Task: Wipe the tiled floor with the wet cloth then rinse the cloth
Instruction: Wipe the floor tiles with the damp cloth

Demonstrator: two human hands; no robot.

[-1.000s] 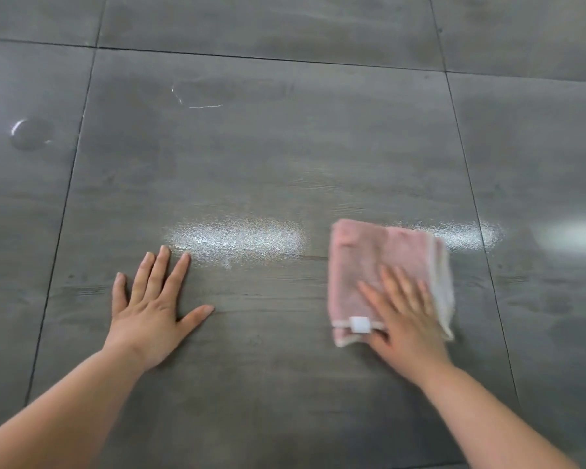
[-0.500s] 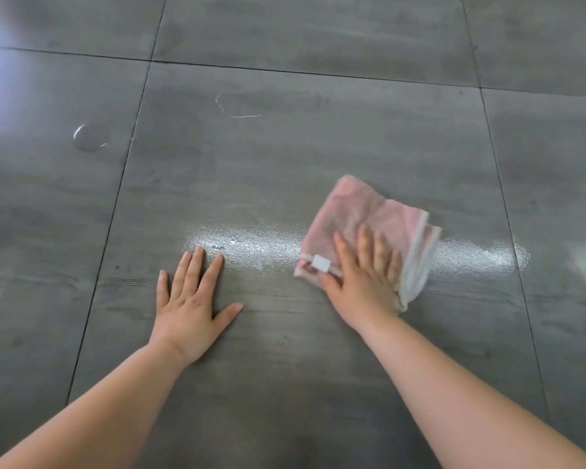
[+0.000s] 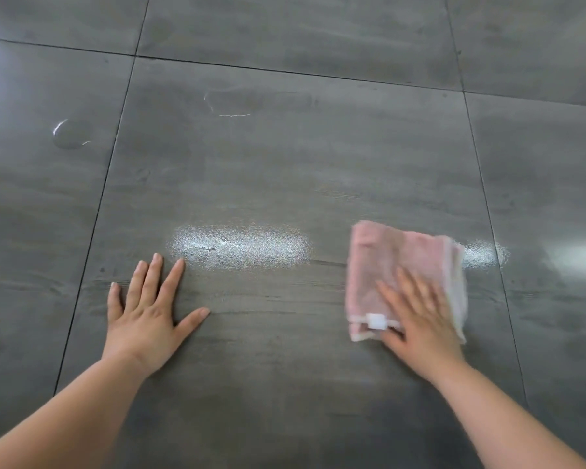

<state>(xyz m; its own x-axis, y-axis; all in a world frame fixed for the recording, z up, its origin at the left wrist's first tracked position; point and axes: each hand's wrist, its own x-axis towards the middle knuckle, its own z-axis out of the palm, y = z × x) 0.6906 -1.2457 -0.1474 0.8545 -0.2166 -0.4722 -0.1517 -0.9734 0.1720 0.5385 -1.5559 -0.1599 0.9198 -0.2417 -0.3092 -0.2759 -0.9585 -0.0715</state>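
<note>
Grey tiled floor (image 3: 285, 170), glossy wet streak (image 3: 241, 247) mid-frame. Left hand (image 3: 146, 319) flat, fingers spread. Right hand (image 3: 420, 319) flat, pressing folded pink cloth (image 3: 393, 262), lower right; white tag (image 3: 377, 321) unreadable.

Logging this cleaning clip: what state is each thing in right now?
Pink cloth: folded, flat on the floor, motion-blurred.
Right hand: open, palm pressing the cloth.
Left hand: open, flat on bare tile, fingers spread.
Tiled floor: wet sheen beside the cloth.
Water drop: unwiped, on the neighbouring tile.
</note>
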